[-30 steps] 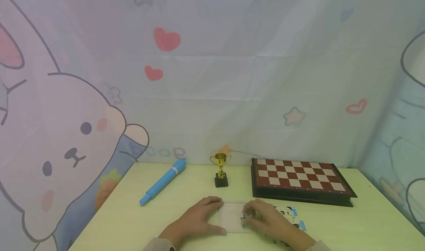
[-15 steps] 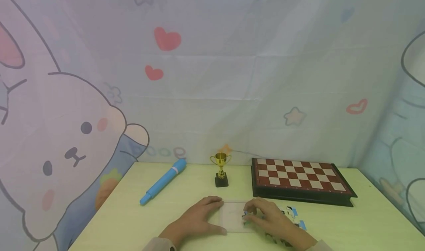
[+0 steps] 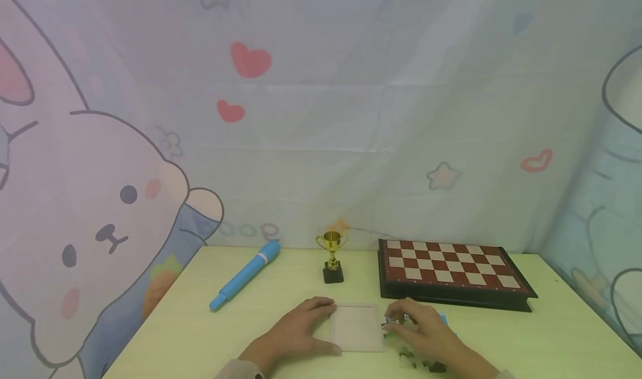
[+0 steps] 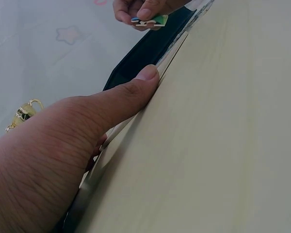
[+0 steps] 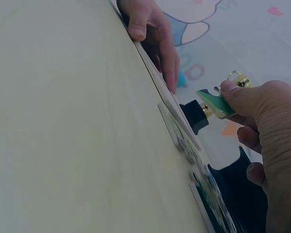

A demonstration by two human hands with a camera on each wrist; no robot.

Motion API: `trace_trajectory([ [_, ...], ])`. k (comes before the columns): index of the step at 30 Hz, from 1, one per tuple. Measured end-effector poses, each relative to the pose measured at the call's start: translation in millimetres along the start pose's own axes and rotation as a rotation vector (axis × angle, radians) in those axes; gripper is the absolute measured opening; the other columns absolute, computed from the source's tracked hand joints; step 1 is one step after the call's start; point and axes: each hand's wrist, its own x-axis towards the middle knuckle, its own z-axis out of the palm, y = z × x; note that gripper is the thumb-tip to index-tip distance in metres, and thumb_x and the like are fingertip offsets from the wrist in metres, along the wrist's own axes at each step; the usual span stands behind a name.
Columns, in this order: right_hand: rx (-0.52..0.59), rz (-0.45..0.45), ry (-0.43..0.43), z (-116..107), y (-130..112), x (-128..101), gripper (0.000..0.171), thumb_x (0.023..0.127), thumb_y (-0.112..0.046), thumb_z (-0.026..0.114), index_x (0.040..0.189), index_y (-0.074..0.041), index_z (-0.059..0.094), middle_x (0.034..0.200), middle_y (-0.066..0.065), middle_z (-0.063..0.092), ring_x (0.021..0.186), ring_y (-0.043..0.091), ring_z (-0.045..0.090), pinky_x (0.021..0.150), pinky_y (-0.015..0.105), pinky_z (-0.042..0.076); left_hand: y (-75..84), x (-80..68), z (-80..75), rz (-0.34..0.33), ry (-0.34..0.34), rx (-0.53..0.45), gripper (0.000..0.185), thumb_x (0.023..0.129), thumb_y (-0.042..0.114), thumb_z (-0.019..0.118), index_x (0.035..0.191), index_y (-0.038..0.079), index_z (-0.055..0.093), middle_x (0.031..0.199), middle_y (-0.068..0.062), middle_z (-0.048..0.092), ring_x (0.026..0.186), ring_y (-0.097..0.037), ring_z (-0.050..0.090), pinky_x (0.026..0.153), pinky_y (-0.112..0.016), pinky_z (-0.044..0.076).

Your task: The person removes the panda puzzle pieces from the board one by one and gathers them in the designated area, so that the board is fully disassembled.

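Note:
A shallow, square, whitish tray (image 3: 357, 329) lies flat on the table. My left hand (image 3: 298, 330) holds it at its left side, thumb at the near corner and forefinger at the far corner. In the left wrist view that thumb (image 4: 148, 74) presses on the tray's edge. Just right of the tray, my right hand (image 3: 423, 330) pinches a jigsaw puzzle piece (image 5: 214, 103) between thumb and fingers, raised above the table. The piece shows green and some blue in the left wrist view. Several more puzzle pieces (image 3: 407, 358) lie beneath and beside the right hand, partly hidden by it.
Behind the right hand stands a dark-sided chessboard box (image 3: 453, 267) with red and white squares. A small gold trophy cup (image 3: 332, 256) on a black base is behind the tray. To the left lies a blue marker-shaped object (image 3: 246, 276). A printed cloth (image 3: 321, 117) hangs behind the table.
My right hand has moved right with the puzzle piece, from over the tray's right part to beyond its right edge. The left hand stays on the tray.

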Motion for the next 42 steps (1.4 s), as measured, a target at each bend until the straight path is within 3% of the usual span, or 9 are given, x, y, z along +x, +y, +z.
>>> trace_trajectory([
  [10, -0.008, 0.106, 0.01, -25.6, 10.2, -24.9, 0.017, 0.092, -0.022, 0.075, 0.107, -0.021, 0.067, 0.091, -0.015, 0.064, 0.074, 0.003, 0.055, 0.058, 0.021, 0.048, 0.4, 0.0, -1.7, 0.002, 0.002, 0.002, 0.094, 0.075, 0.082, 0.064, 0.149, 0.025, 0.051, 0.153, 0.013, 0.041, 0.141, -0.018, 0.04, 0.113, -0.047, 0.039],
  [20, 0.044, 0.386, -0.056, -68.6, 13.9, -74.3, 0.012, 0.095, -0.023, 0.071, 0.104, -0.017, 0.067, 0.087, -0.011, 0.066, 0.071, 0.008, 0.058, 0.055, 0.026, 0.044, 2.8, -2.4, 0.6, -0.009, -0.008, -0.015, 0.094, 0.075, 0.082, 0.064, 0.149, 0.026, 0.05, 0.153, 0.013, 0.041, 0.141, -0.019, 0.04, 0.112, -0.05, 0.039],
  [24, 0.073, 0.588, -0.105, -83.5, 10.4, -88.9, 0.025, 0.093, -0.032, 0.073, 0.106, -0.012, 0.066, 0.085, -0.005, 0.066, 0.073, 0.009, 0.058, 0.06, 0.026, 0.048, 2.7, -2.0, 0.4, -0.004, -0.004, -0.006, 0.094, 0.075, 0.082, 0.063, 0.149, 0.026, 0.05, 0.154, 0.013, 0.041, 0.142, -0.019, 0.04, 0.113, -0.049, 0.039],
  [27, 0.158, 0.691, -0.152, -89.7, 7.1, -95.2, 0.032, 0.092, -0.033, 0.073, 0.107, -0.006, 0.065, 0.088, 0.001, 0.066, 0.076, 0.013, 0.06, 0.066, 0.027, 0.051, 2.0, -1.6, -0.7, -0.001, 0.006, -0.007, 0.093, 0.075, 0.081, 0.064, 0.149, 0.026, 0.051, 0.154, 0.013, 0.041, 0.141, -0.018, 0.04, 0.113, -0.048, 0.038],
  [33, 0.236, 0.646, -0.26, -90.3, 9.8, -99.9, 0.026, 0.096, -0.03, 0.069, 0.107, -0.006, 0.063, 0.087, 0.001, 0.065, 0.079, 0.013, 0.06, 0.066, 0.026, 0.048, 1.0, -2.6, 0.5, -0.013, -0.005, -0.028, 0.094, 0.075, 0.081, 0.065, 0.15, 0.026, 0.05, 0.153, 0.013, 0.041, 0.141, -0.019, 0.04, 0.112, -0.05, 0.039],
  [38, 0.213, 0.625, -0.28, -89.1, 13.7, -100.9, 0.024, 0.096, -0.032, 0.069, 0.106, -0.01, 0.065, 0.087, -0.002, 0.061, 0.078, 0.011, 0.058, 0.062, 0.027, 0.046, 0.5, -2.5, 2.4, -0.007, -0.004, -0.022, 0.094, 0.075, 0.081, 0.064, 0.15, 0.026, 0.05, 0.153, 0.013, 0.041, 0.141, -0.018, 0.04, 0.112, -0.049, 0.039],
  [42, 0.162, 0.534, -0.273, -89.8, 17.8, -99.5, 0.017, 0.097, -0.03, 0.068, 0.105, -0.015, 0.066, 0.086, -0.006, 0.058, 0.077, 0.01, 0.057, 0.059, 0.029, 0.046, 0.9, -1.2, -0.2, 0.003, 0.01, 0.005, 0.094, 0.075, 0.082, 0.063, 0.149, 0.025, 0.051, 0.153, 0.013, 0.042, 0.141, -0.018, 0.041, 0.113, -0.048, 0.039],
])
